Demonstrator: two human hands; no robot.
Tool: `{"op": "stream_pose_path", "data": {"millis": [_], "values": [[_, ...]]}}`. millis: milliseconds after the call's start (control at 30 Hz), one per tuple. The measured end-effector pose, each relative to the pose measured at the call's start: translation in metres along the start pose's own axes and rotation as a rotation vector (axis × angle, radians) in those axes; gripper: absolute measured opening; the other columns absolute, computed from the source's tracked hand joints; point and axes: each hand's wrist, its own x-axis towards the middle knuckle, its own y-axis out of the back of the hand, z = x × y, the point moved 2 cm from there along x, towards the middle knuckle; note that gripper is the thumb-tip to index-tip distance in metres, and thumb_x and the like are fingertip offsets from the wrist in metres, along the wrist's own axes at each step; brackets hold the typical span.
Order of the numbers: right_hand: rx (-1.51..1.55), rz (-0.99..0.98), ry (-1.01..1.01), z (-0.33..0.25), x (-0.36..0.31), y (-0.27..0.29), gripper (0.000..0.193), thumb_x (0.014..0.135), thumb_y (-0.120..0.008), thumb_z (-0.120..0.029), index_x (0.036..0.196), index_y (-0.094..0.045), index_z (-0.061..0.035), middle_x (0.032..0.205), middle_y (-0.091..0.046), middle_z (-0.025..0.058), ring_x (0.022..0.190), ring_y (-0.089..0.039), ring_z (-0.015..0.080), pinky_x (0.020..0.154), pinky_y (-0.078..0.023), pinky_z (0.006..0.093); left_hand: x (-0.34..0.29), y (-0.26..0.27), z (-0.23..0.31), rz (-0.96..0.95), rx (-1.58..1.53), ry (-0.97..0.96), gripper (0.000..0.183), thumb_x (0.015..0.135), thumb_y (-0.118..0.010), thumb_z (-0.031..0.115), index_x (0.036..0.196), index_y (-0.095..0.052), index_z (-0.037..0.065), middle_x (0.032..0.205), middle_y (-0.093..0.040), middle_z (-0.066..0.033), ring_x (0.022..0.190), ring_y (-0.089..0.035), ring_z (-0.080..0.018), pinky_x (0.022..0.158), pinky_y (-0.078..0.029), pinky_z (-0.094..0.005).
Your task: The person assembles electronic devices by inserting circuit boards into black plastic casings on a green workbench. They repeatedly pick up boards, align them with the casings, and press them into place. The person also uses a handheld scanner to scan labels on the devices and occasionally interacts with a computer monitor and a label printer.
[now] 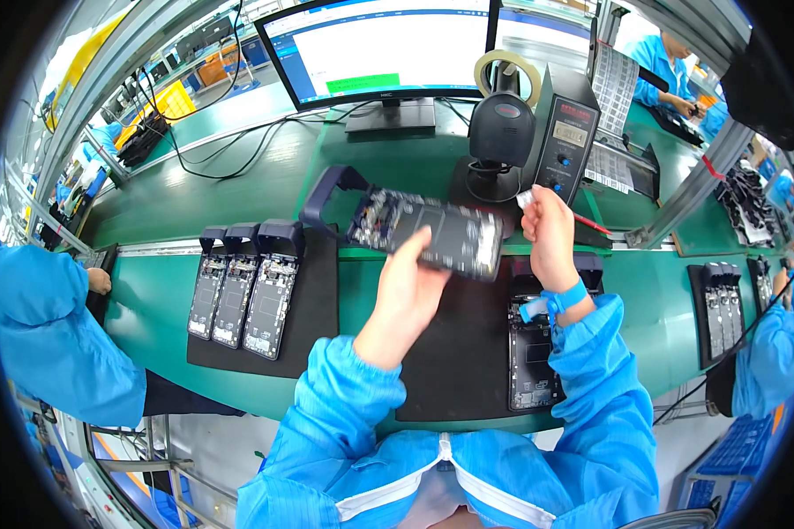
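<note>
My left hand (410, 286) grips a partly assembled handheld device (454, 234) with bare black circuitry, holding it tilted above the bench. A dark purple loop-shaped hood (337, 189) sticks out at its left end. My right hand (551, 234) is closed in a pinch on a small white label (527, 198), just right of the device. Beyond it stands a black barcode scanner (501, 132) on a stand. Below my right wrist, which wears a blue strap (551, 302), a similar device (531, 361) lies on a black mat (450, 370), partly hidden by my arm.
Three similar devices (231, 286) lie on another black mat (318, 300) at the left. At the back are a monitor (379, 53), a black control box (566, 132) and a label strip (616, 88). Co-workers in blue sleeves (66, 317) sit at both sides.
</note>
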Motion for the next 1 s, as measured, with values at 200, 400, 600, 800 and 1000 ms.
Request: {"op": "stream_pose_path", "data": {"millis": [200,400,600,800,1000], "values": [[0.083,-0.042,0.206,-0.033,-0.038,0.006,0.027,0.086,-0.045,-0.018,0.061,-0.04,-0.009,0.054,-0.037,-0.0022,0.045,-0.029,0.0048,0.041,-0.021,0.0223,0.068,-0.004,-0.003,0.039,-0.093,-0.07,0.018,0.083,-0.05,0.006,0.1,-0.048,0.002,0.096,-0.052,-0.008,0.092,-0.051,-0.0203,0.085,-0.042,-0.0379],[0.013,-0.067,0.22,-0.037,-0.05,0.007,0.023,0.084,-0.046,-0.017,0.063,-0.041,-0.008,0.059,-0.037,-0.0026,0.052,-0.031,0.0042,0.047,-0.025,0.0215,0.062,-0.007,0.001,0.007,-0.033,-0.148,0.021,0.084,-0.05,0.01,0.104,-0.048,0.002,0.103,-0.053,-0.007,0.095,-0.051,-0.0195,0.084,-0.042,-0.0387],[-0.408,-0.381,0.256,-0.05,-0.08,-0.015,0.026,0.071,-0.061,-0.007,0.09,-0.044,-0.0043,0.113,-0.038,0.0081,0.103,-0.042,0.0159,0.08,-0.04,0.0289,-0.018,0.016,-0.001,-0.104,0.62,-0.332,0.021,0.082,-0.053,0.01,0.102,-0.053,0.004,0.095,-0.058,-0.0061,0.089,-0.054,-0.0141,0.079,-0.043,-0.0301],[-0.107,-0.684,0.149,-0.054,-0.113,-0.041,0.031,0.074,-0.066,-0.012,0.093,-0.043,-0.005,0.129,-0.031,0.0171,0.119,-0.034,0.0235,0.098,-0.027,0.0367,-0.066,0.048,-0.02,-0.194,1.172,-0.416,0.024,0.076,-0.053,0.002,0.1,-0.055,0.0,0.09,-0.06,-0.0122,0.086,-0.058,-0.0196,0.074,-0.044,-0.0304],[-0.208,-0.583,0.198,-0.055,-0.124,-0.051,0.025,0.073,-0.067,-0.007,0.086,-0.047,-0.0019,0.124,-0.036,0.0164,0.111,-0.043,0.0207,0.094,-0.035,0.0339,-0.068,0.051,-0.02,-0.238,1.235,-0.427,0.026,0.075,-0.053,0.001,0.101,-0.055,0.001,0.091,-0.061,-0.0123,0.085,-0.059,-0.0219,0.072,-0.045,-0.0308]]}}
